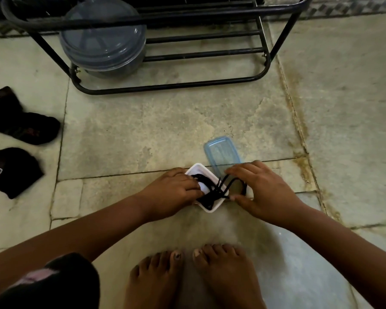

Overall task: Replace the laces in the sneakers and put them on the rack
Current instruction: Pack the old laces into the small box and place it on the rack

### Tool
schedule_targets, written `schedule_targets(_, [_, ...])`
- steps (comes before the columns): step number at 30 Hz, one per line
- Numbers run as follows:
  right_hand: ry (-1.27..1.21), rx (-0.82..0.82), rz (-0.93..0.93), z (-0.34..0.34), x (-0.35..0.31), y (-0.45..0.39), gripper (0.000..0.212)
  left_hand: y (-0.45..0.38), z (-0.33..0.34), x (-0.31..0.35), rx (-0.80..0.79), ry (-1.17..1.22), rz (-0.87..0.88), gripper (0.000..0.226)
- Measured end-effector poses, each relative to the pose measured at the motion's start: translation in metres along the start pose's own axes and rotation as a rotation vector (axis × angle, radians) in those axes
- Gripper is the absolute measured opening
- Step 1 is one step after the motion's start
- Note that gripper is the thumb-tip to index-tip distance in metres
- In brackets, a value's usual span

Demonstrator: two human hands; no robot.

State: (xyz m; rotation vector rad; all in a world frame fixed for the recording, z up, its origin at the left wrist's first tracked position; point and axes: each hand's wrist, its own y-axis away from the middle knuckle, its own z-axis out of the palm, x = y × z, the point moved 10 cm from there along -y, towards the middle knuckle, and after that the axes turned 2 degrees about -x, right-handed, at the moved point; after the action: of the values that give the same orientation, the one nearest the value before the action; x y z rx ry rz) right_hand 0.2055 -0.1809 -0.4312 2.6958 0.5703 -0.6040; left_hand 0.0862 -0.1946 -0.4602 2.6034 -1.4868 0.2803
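Early stage, by the look of it: no lacing is seen done yet. The two black sneakers (20, 128) lie on the stone floor (165, 130) at far left, well apart from the hands, and neither has been placed on the black metal rack (187, 85) at the top of the view; whether old laces are still threaded in them cannot be told at this size. The black laces (212, 190) are bunched in a small white container (212, 209) on the floor just ahead of the bare feet (194, 277), with a few loops drawn out over its right rim. Its blue lid (222, 153) is off and laid just behind it. So fetching or sorting of the laces is judged to be the step in hand; threading both shoes and racking them is left. The left hand (176, 192) is placed at the container's left side, fingers curled down into the lace bundle, apparently gripping it. The right hand (261, 188) is held at the right rim, fingers bent, with lace loops pinched between thumb and fingers. A round lidded tub (103, 41) is seen sitting on the rack's lower shelf.
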Motion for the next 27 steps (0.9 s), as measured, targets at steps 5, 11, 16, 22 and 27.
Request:
schedule_targets(5, [0.205, -0.261, 0.028, 0.041, 0.009, 0.004, 0.087, -0.009, -0.002, 0.002, 0.031, -0.045, -0.068, 0.028])
schedule_targets(11, [0.207, -0.073, 0.024, 0.031, 0.003, -0.007, 0.044, -0.002, -0.001, -0.002, 0.042, -0.010, -0.206, 0.031])
schedule_targets(16, [-0.101, -0.141, 0.223, 0.017, 0.012, -0.009, 0.017, 0.004, -0.001, -0.015, 0.128, 0.225, -0.511, 0.023])
schedule_targets(22, [-0.699, -0.085, 0.434, 0.011, 0.008, -0.011, 0.016, 0.010, 0.001, -0.028, 0.199, 0.425, -0.717, 0.007])
schedule_targets(27, [-0.864, -0.059, 0.506, 0.029, -0.005, -0.019, 0.005, 0.008, 0.003, -0.030, 0.202, 0.392, -0.698, 0.007])
